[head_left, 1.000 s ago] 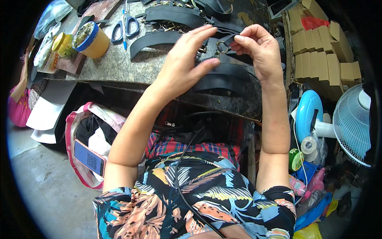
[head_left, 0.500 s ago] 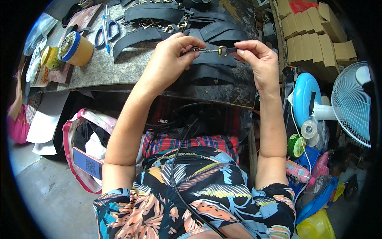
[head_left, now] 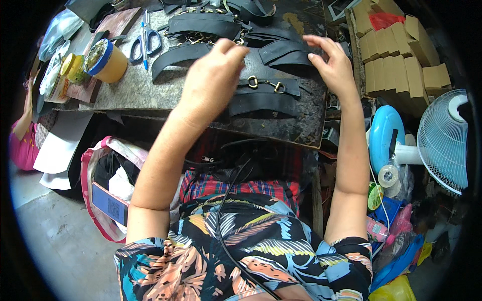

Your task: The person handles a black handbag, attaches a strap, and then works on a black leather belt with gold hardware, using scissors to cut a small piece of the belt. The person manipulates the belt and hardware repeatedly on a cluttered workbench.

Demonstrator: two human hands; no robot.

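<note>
My left hand (head_left: 213, 75) hovers over the worktable with its back up and fingers bent. Its fingertips are mostly hidden, so whether it grips anything cannot be seen. To the right, my right hand (head_left: 332, 65) is raised with thumb and fingers apart, holding nothing. Between them lies a black strap with brass-coloured clasp hardware (head_left: 266, 84), resting on the worktable. A wide curved black strap (head_left: 263, 105) sits just nearer to me. Beyond the hands are more black straps (head_left: 286, 53), some piled with metal clips.
Blue-handled scissors (head_left: 151, 42) with a pen lie at the far left, by a blue-rimmed tub (head_left: 108, 60). Small cardboard boxes (head_left: 396, 55) are stacked at right, above a fan (head_left: 442, 140). A bag holding a phone (head_left: 109, 203) stands below left.
The strap with the brass clasp, held between both hands before, now lies on the table. My right hand has let go and lifted away. My view has shifted slightly.
</note>
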